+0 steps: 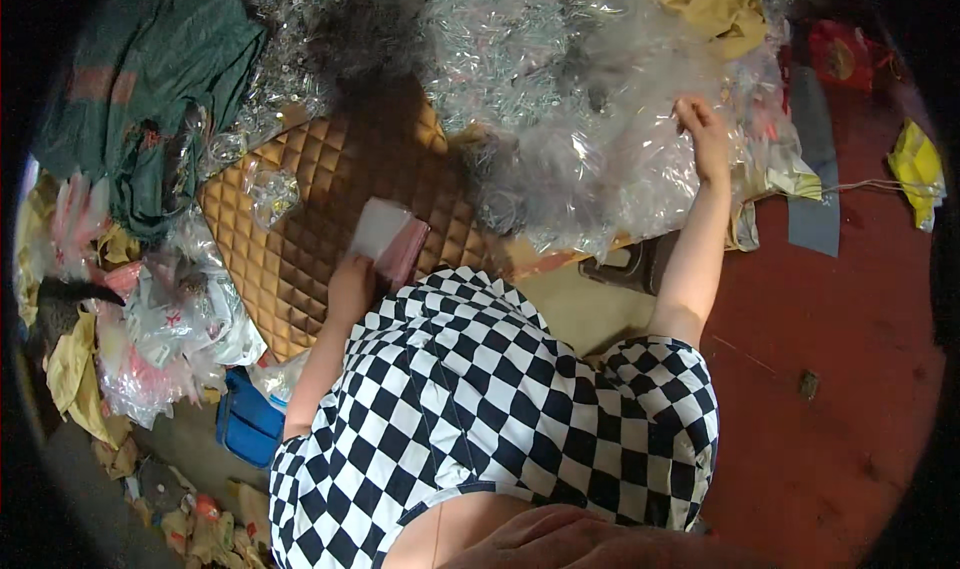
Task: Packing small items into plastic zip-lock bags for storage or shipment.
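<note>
My left hand (352, 285) is closed on the lower edge of a small flat stack of plastic bags (386, 231), clear on one side and pinkish along the other. The stack rests over a brown quilted mat (300, 179). My right arm reaches forward to the far right, where my right hand (704, 131) is above the edge of a big heap of clear plastic packets (540, 79). Its fingers are curled together; what they pinch, if anything, is too small to make out.
Dark green cloth (150, 79) lies at the far left, above a pile of clear and red plastic bags (165, 319). A blue plastic tray (248, 419) stands near my left forearm. Brown paper (715, 9) and a yellow packet (915, 174) lie at the far right, by the reddish floor (830, 369).
</note>
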